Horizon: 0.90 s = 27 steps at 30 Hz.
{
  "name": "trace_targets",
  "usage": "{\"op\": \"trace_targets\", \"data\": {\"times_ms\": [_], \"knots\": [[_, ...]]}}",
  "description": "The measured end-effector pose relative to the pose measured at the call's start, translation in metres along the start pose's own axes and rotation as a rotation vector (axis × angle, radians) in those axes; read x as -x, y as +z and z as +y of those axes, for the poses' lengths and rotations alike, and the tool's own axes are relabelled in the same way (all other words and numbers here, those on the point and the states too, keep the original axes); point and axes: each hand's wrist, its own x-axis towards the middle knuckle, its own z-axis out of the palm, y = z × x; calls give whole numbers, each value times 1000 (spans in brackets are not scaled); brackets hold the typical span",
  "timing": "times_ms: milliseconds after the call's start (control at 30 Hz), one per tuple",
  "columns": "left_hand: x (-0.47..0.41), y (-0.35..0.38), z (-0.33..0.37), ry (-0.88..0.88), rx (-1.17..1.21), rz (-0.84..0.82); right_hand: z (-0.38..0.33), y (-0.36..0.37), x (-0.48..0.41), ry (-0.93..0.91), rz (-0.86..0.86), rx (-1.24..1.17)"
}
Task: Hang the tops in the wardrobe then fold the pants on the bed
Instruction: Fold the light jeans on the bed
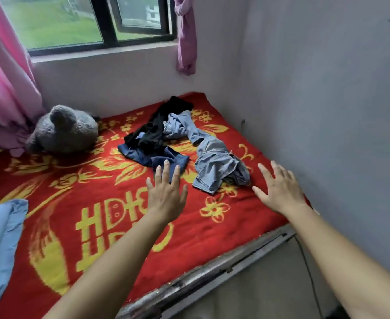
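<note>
In the head view, a heap of three garments lay in the centre-right of the frame on the bed's red blanket with yellow flowers (pixel 93 226). These were crumpled light blue denim jeans (pixel 214 162), dark blue denim pants (pixel 152 156) and, further up the frame, a black cloth garment (pixel 159 125) whose type could not be told. The wardrobe was not in view, and nothing in the heap read plainly as a top, so the folding stage seemed to be the one in hand.

Both hands were empty, with fingers straight and spread. The left hand (pixel 166 192) hovered at the lower corner of the dark blue pants; whether it touched them could not be told. The right hand (pixel 279 189) was held just right of the light jeans, close to the grey wall (pixel 327 111).

To fold well, one pair should probably be drawn clear of the tangle first. It could then be spread flat on the bare blanket in the lower middle of the frame, legs laid one on the other. A grey plush toy (pixel 63 132) sat at the left, well apart.
</note>
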Motion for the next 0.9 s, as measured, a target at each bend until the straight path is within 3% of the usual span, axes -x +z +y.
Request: {"op": "trace_targets", "data": {"times_ms": [233, 567, 900], "knots": [[-91, 90, 57, 89, -81, -139, 70, 94, -71, 70, -160, -27], [-198, 229, 133, -127, -90, -383, 133, 265, -219, -74, -481, -121], [-249, 315, 142, -331, -45, -456, 87, 361, -302, -253, -539, -274]]}}
